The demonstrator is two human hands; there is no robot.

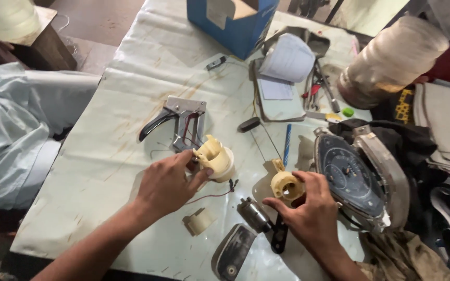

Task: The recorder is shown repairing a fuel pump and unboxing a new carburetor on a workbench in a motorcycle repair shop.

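My left hand (pixel 166 183) grips a cream plastic pump housing (pixel 215 157) with thin red and black wires trailing from it. My right hand (pixel 311 208) holds a smaller cream plastic cup-shaped part (pixel 285 184) with a round opening facing up. Between the hands, on the pale table cover (pixel 121 125), lie a small silver cylindrical motor (pixel 253 214) and a loose cream plastic piece (pixel 199 221). Behind the left hand sits a metal bracket with a black lever arm (pixel 180 122).
A round gauge cluster (pixel 358 177) lies on dark cloth to the right. A blue box (pixel 233 21), notebook (pixel 282 78), blue pen (pixel 287 144), pliers (pixel 319 86) and a clear plastic jar (pixel 391 57) lie farther back. A person in light clothing (pixel 11 119) sits at left.
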